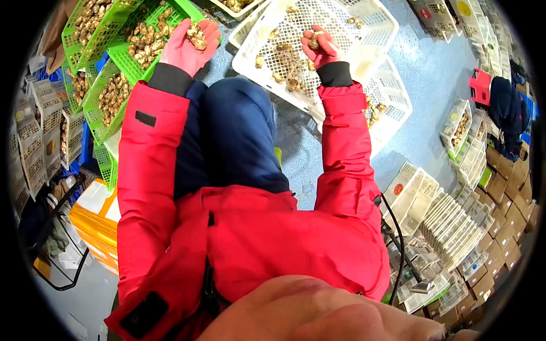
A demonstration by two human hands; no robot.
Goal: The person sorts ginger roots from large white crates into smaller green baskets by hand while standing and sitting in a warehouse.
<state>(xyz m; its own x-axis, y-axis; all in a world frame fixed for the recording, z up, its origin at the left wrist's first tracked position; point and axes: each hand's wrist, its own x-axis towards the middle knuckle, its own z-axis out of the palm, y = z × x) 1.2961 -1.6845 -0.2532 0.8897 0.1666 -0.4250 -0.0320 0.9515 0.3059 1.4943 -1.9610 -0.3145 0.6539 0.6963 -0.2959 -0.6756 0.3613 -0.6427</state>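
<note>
Palm up, my left hand (190, 48) is over the edge of the green baskets with a brown, knobbly shell-like piece (197, 37) lying on its open fingers. My right hand (325, 50) is above the white basket (364, 54), its fingers curled round a smaller brown piece (314, 41). Scattered similar pieces lie in the white basket, along with a tangle of thin brown strands (291, 63). Many more brown pieces (147, 45) fill the green basket (122, 59) beside my left hand.
More green baskets (94, 113) of brown pieces stand at the left, above an orange-wrapped box (94, 227). Stacked white baskets (455, 227) and cardboard boxes (503, 187) are at the right. A person in dark clothes (506, 108) is near a red stool (480, 86). A black cable (401, 238) hangs by my right side.
</note>
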